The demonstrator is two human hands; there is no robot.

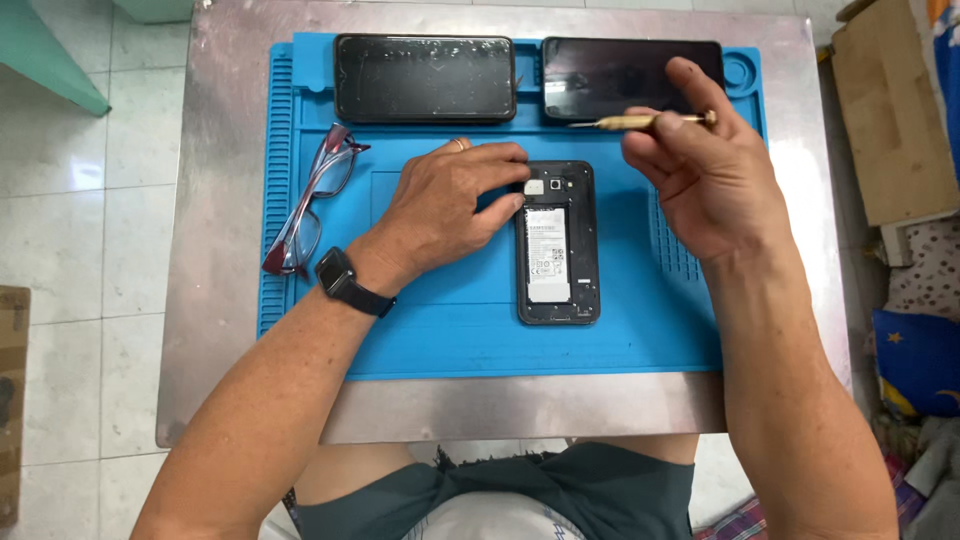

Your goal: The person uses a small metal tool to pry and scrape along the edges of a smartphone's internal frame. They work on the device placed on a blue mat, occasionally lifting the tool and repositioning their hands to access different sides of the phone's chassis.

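Nearest the camera: the person's lap in dark shorts (pixel 520 490), with both forearms reaching out from it over the near edge of the metal table (pixel 215 250).
Opened phone (pixel 557 243): back cover off, battery showing, lying flat on the blue work mat (pixel 450 340) near its middle; long axis runs near to far.
Left hand (pixel 445 205): resting on the mat just left of the phone, fingers held together and stretched rightward, their tips touching the phone's far left edge.
Right hand (pixel 700 165): raised over the mat, right of and beyond the phone, apart from it; thumb and fingers pinch a small brass-handled screwdriver (pixel 645 122).
Screwdriver axis: roughly left to right, tip pointing left, crosswise to the phone's length and just beyond its far end.
Nearer hand: the left, already on the phone.
Far edge of mat: two dark phones (pixel 425 78) side by side.
Left of mat: folded glasses (pixel 310 200).
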